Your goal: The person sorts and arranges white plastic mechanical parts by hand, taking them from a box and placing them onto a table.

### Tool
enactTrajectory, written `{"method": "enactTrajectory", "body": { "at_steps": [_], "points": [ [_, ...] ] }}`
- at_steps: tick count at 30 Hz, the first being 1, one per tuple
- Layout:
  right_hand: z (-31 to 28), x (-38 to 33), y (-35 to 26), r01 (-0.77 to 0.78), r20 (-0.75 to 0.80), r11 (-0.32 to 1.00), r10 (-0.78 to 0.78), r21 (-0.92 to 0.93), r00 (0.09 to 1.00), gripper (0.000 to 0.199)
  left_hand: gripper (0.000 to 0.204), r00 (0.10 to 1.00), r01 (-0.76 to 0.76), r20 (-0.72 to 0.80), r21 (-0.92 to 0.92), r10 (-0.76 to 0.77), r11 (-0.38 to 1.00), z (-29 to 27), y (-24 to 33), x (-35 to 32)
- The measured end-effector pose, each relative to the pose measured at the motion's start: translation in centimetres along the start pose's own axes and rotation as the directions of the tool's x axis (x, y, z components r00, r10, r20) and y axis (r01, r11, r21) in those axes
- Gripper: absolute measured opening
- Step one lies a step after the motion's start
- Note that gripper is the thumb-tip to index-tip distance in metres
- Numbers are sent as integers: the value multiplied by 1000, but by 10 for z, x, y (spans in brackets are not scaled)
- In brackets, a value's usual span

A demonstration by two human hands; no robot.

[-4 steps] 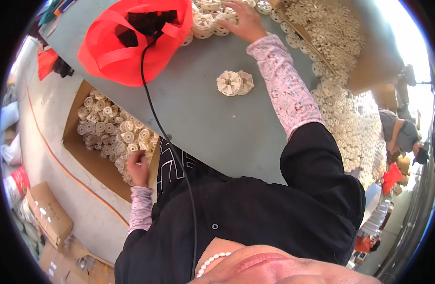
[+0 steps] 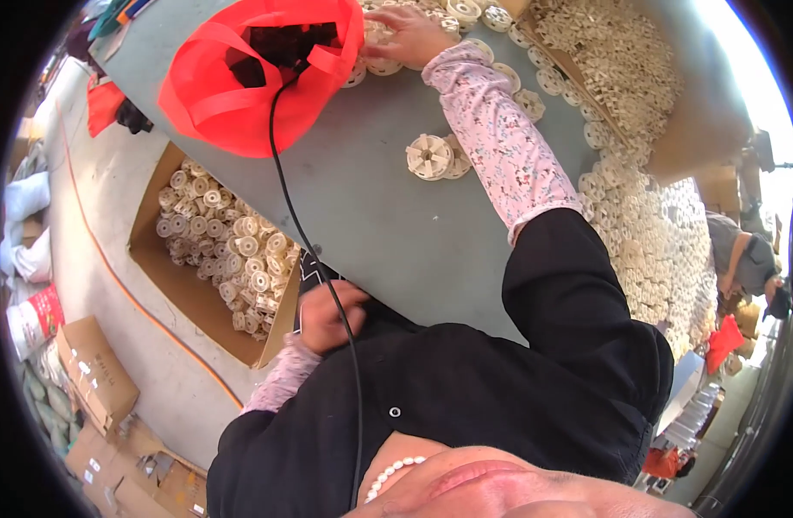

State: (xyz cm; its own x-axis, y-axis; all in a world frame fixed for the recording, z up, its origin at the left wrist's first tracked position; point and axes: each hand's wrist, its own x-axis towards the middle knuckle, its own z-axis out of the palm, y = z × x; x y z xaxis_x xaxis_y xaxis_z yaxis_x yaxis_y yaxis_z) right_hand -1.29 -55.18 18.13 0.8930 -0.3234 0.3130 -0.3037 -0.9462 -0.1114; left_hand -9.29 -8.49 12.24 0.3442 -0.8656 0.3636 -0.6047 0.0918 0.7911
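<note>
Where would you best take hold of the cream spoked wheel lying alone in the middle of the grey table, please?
Probably by its outer rim, from above: the spoked wheel lies flat on the grey table, spokes up, with bare surface on its near and left sides. A second piece touches its right side.

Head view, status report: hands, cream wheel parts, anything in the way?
Right hand on cream plastic wheel-shaped parts at table's far edge. Left hand low, near cardboard box of wheels; grip unclear. Black cable crosses grey table.

a small factory workshop. heaps of cream plastic wheel parts (image 2: 664,233) cover the grey worktable (image 2: 388,216). a cardboard box (image 2: 168,285) on the concrete floor holds more.
</note>
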Motion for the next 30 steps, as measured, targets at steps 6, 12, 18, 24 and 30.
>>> {"method": "enactTrajectory", "body": {
  "at_steps": [6, 12, 18, 24, 30],
  "points": [
    [-15, -32, -10, 56, 74, 978, -73, 202, 995, 77, 50, 980, 38, -201, 245, 13, 969, 30, 5, 144],
    [-52, -112, -21, 8, 199, 973, -56, 233, 978, 68, 92, 958, 138, -287, 470, 3, 872, 23, -64, 224],
    [-83, -185, -30, -107, 270, 938, 15, 330, 963, 75, 91, 965, 118, -261, 535, 31, 836, 38, -89, 264],
    [-83, -222, -52, 105, -41, 955, -98, 278, 994, 63, 61, 930, 153, -341, 704, 141, 693, 45, -101, 287],
    [-96, -249, -62, 6, 53, 822, -45, 570, 998, 61, 46, 940, 117, -334, 492, 63, 863, 40, -112, 293]
  ]
}}
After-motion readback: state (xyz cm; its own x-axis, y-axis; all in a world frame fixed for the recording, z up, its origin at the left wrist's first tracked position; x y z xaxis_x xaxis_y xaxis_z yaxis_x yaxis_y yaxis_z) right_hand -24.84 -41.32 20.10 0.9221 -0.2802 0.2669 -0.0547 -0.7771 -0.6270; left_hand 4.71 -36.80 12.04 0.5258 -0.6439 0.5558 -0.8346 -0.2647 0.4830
